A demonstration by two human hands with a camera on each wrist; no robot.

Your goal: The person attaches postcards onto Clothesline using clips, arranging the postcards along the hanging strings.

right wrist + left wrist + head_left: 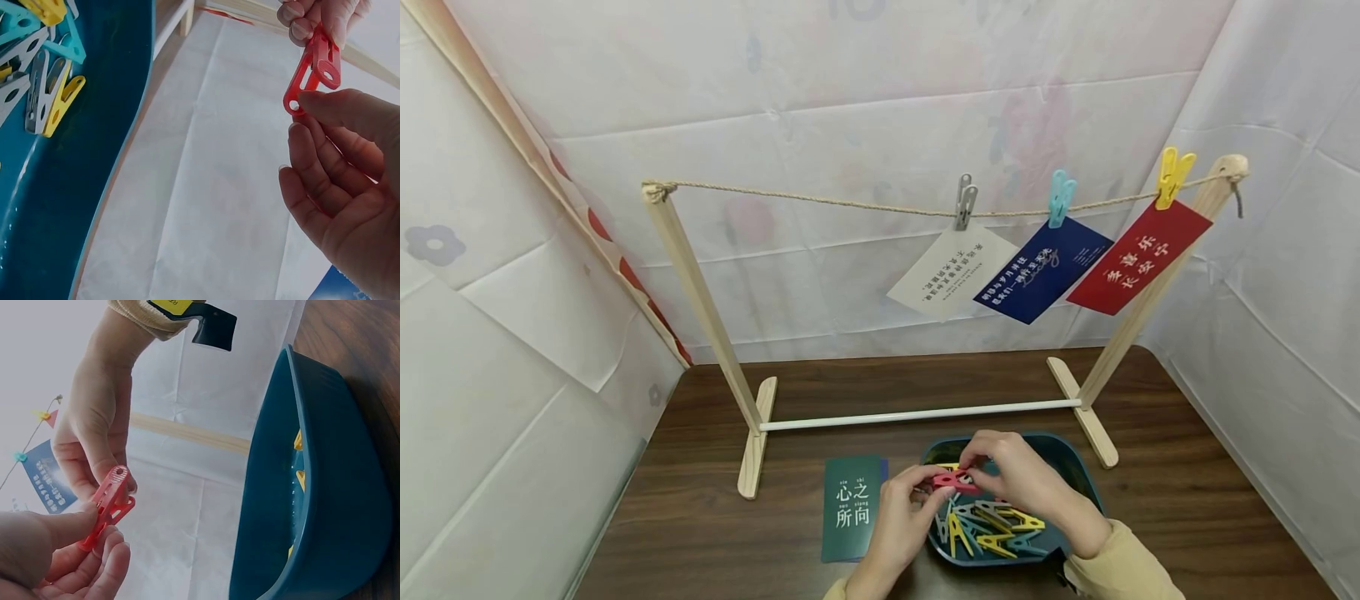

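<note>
Head view, left to right: a green card lies at nine o'clock of the tray. Above the tray's pegs, the left hand and right hand each pinch an end of a red peg, fingers curled, seemingly by fingertips. Three cards hang at one o'clock.
</note>
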